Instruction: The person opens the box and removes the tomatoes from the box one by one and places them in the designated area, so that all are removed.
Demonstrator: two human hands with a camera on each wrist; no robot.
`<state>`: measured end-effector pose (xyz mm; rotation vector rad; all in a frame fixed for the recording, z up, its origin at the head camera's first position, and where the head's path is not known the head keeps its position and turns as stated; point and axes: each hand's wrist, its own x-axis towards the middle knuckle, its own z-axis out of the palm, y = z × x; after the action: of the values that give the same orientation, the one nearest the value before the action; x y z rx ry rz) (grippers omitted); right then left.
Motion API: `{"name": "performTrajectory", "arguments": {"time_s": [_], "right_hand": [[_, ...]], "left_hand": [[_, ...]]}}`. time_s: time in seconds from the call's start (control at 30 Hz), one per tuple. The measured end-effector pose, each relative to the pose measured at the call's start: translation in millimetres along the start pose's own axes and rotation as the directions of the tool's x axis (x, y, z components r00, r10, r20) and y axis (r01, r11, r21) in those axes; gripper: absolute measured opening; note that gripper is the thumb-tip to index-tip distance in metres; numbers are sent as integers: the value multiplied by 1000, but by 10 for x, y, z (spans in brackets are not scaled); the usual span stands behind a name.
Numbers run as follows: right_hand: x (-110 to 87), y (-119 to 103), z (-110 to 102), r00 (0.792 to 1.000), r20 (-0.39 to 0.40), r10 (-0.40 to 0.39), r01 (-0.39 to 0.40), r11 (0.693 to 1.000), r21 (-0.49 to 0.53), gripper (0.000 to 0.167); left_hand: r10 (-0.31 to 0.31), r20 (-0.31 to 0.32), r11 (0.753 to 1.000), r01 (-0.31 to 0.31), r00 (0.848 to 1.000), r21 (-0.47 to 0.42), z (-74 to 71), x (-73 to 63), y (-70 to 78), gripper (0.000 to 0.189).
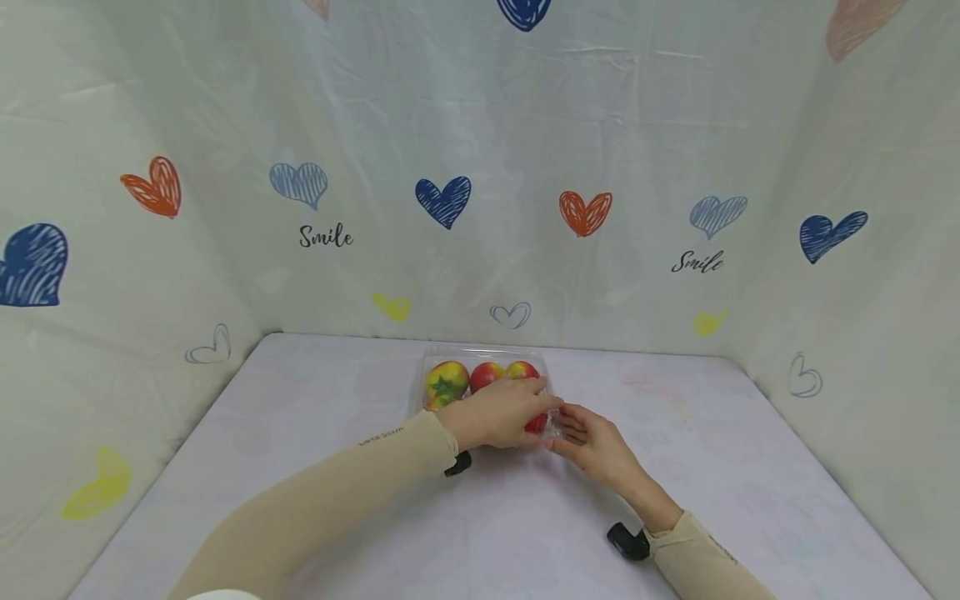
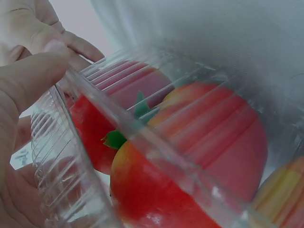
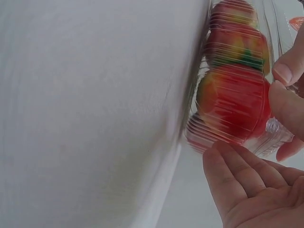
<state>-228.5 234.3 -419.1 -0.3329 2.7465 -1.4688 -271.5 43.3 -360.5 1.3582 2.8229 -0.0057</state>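
Note:
A clear plastic clamshell box (image 1: 487, 348) stands near the table's far edge. Inside lie several red and yellow round fruits (image 1: 447, 379), some with green leafy tops. Reaching across the box, my left hand (image 1: 501, 412) grips its right end; in the left wrist view a fingertip bends over the clear rim (image 2: 128, 128). At that same end, my right hand (image 1: 600, 450) has its fingers nearly straight, and their tips touch the ribbed corner in the right wrist view. The left forearm and hand cover part of the fruit in the head view.
A white table (image 1: 360, 517) spreads around the box. Behind it and at both sides hangs a pale curtain (image 1: 637, 133) printed with hearts. Black wrist cameras (image 1: 628, 542) sit at both wrists, and beige sleeves (image 1: 330, 500) cover the forearms.

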Motion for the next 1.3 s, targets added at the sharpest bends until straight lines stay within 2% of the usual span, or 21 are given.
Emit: {"name": "performTrajectory", "arguments": {"time_s": [0.6, 0.87, 1.3], "right_hand": [[7, 4, 8, 1000, -13, 15, -14, 1000, 24, 68], [-1, -10, -4, 999, -21, 35, -34, 998, 51, 68], [0, -9, -25, 1000, -8, 14, -13, 997, 79, 67]], "left_hand": [[-18, -17, 999, 17, 1000, -47, 15, -12, 7, 55], [14, -60, 997, -19, 998, -73, 1, -35, -1, 52], [6, -71, 990, -15, 997, -137, -2, -37, -14, 54]]}}
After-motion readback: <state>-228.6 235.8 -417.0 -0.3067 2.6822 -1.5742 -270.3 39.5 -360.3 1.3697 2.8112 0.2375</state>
